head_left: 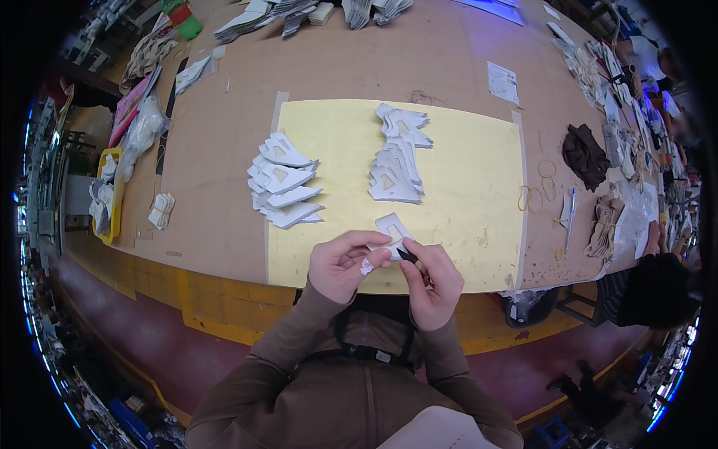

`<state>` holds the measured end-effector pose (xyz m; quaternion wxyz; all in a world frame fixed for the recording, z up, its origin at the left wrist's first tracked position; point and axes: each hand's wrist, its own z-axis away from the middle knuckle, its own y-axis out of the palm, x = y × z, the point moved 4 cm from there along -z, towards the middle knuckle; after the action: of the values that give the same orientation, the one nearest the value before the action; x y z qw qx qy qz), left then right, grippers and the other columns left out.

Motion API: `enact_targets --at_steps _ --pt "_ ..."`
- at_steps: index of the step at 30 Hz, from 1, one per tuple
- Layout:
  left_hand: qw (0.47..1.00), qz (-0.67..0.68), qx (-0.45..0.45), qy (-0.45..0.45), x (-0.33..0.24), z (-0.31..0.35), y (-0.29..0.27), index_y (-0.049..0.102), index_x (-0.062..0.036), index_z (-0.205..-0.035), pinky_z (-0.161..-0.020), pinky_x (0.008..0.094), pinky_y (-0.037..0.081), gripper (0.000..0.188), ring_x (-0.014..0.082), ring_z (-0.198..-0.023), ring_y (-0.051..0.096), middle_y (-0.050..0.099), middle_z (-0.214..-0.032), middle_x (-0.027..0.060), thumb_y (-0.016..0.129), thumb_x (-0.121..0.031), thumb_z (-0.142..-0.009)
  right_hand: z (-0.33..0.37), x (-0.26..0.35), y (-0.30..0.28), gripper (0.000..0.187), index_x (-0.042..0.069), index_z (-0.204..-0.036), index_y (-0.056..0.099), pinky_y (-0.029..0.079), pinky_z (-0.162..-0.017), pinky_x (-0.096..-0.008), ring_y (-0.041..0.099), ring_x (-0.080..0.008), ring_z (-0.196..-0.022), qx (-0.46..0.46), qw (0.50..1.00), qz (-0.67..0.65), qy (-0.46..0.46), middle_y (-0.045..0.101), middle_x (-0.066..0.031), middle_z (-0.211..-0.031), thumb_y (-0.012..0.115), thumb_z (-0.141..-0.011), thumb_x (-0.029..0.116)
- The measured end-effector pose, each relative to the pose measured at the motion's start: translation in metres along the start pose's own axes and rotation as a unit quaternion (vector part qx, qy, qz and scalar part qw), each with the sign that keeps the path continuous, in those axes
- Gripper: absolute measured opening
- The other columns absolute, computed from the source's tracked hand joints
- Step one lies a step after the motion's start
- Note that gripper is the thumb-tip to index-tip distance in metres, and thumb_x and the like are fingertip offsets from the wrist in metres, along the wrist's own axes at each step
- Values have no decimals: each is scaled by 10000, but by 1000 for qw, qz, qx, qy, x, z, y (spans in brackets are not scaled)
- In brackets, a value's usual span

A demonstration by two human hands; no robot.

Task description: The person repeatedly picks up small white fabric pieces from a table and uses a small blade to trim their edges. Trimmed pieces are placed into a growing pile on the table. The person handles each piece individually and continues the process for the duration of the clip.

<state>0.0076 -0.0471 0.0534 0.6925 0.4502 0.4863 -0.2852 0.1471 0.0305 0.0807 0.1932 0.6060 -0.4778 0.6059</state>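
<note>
Close to the table's front edge, a white flat cut piece (pixel 390 227) with a window-like cutout is between my two hands. My left hand (pixel 345 263) pinches its left edge; a small whitish patterned scrap or wrap (pixel 366 266) shows at the thumb. Between the thumb and forefinger of my right hand (pixel 435 283) is a small black piece (pixel 406 256), set against the white piece's lower right side. Beyond my hands lies a fanned stack of similar white pieces (pixel 395 168). Another fanned stack (pixel 281 179) lies to the left. The fingers hide part of the held piece.
A yellow sheet (pixel 471 194) is taped to the brown table (pixel 224 142). More white stacks (pixel 288 11) lie at the far edge. A dark cloth (pixel 585 157), rubber bands (pixel 529 197) and bundled pieces (pixel 604 226) are on the right. A yellow basket (pixel 116 213) stands left. A person (pixel 658 288) is at right.
</note>
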Motion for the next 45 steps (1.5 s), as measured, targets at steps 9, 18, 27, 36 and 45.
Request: enact_targets --at_steps 9,18,27,36,45 --pt "1000 -22 -4 -7 -6 1 2 633 47 -1161 -765 227 534 271 128 -851 662 667 -982 102 651 -2 -895 -8 3 -6 365 -1 -1113 683 479 -588 -257 625 -181 -672 44 999 -15 -9 637 -110 -818 694 -757 -80" --pt "999 -30 -6 10 -7 3 2 629 54 -1161 -767 228 532 276 129 -859 662 665 -977 103 654 7 -890 -4 1 -2 355 -3 -1127 678 468 -599 -246 602 -161 -679 23 999 -34 3 626 -104 -825 686 -780 -80" --pt "999 -14 -26 36 -5 6 5 615 72 -1164 -771 234 542 282 140 -866 670 668 -977 120 650 24 -887 3 -1 4 337 20 -1179 659 365 -524 -203 482 -68 -634 3 995 -87 52 609 -62 -860 647 -848 -45" --pt "996 -27 -64 47 -6 11 7 618 87 -1140 -771 240 552 261 156 -876 677 669 -994 142 640 51 -882 3 10 10 334 -3 -1171 656 336 -554 -219 452 -85 -649 -21 993 -85 76 572 -46 -822 649 -838 -33" --pt "994 -10 -84 73 -7 13 8 613 106 -1130 -771 235 554 263 166 -888 681 677 -989 163 642 72 -871 3 5 11 364 33 -1146 684 425 -570 -241 534 -147 -644 -34 995 24 -88 564 -83 -809 669 -800 -79"
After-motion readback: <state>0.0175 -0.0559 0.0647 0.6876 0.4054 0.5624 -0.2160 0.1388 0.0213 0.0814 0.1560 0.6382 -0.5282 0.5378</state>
